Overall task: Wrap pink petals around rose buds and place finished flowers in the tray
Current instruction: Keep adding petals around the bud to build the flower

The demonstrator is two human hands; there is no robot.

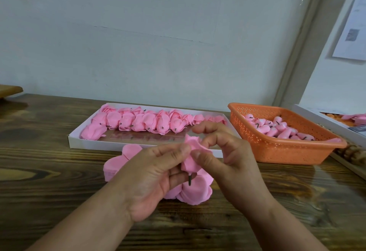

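I am in the middle of wrapping: a rose bud [191, 163] sits between my two hands, its dark stem poking down below the fingertips, and a pink petal [195, 144] is being folded around its top. My left hand [156, 173] holds the bud, fingers curled round its lower part with the thumb pressing on the petal from the left. My right hand [223, 151] pinches the petal's edge between thumb and a bent finger, while the index finger arches up above the flower, touching nothing. Both palms are turned inward, wrists raised off the wooden table [49, 151].

Just under my fingers lies the heap of loose petals [196, 191]. Beyond the fingertips is the white tray [89, 143], a row of finished flowers [142, 122] along its far side. To the right of my right hand stands the orange basket [281, 151] with bare buds [277, 128] in it.

I judge the next move calls for smoothing this petal snug, keeping a light pinch so it does not tear, then adding more petals or setting the flower in the tray's bare near half.
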